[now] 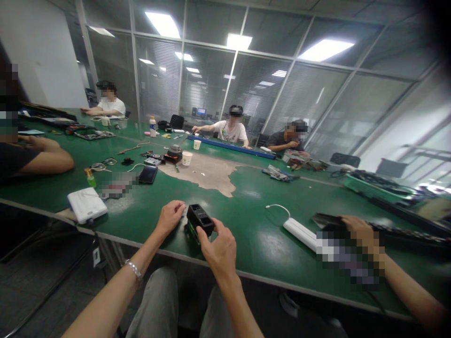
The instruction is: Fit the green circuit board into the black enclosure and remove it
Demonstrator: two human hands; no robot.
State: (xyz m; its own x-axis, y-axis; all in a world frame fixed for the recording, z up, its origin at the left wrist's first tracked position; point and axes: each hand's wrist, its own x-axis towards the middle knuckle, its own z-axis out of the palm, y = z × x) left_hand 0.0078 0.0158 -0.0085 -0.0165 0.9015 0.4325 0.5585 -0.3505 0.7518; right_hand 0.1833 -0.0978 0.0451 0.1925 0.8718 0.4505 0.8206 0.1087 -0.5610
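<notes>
My right hand grips a black rectangular device housing with slots on top and a green edge like a circuit board on its side. The housing stands on the green table near the front edge, its top facing up and toward me. Just left of it, my left hand rests on the table with its fingers curled together. Whatever those fingers hold, if anything, is hidden. A bracelet circles the left wrist.
Left lie a white power bank and a dark phone. Paper cups stand on a brown patch ahead. Right are a white adapter stick and a co-worker's hand on a dark part. Several other people sit around the table.
</notes>
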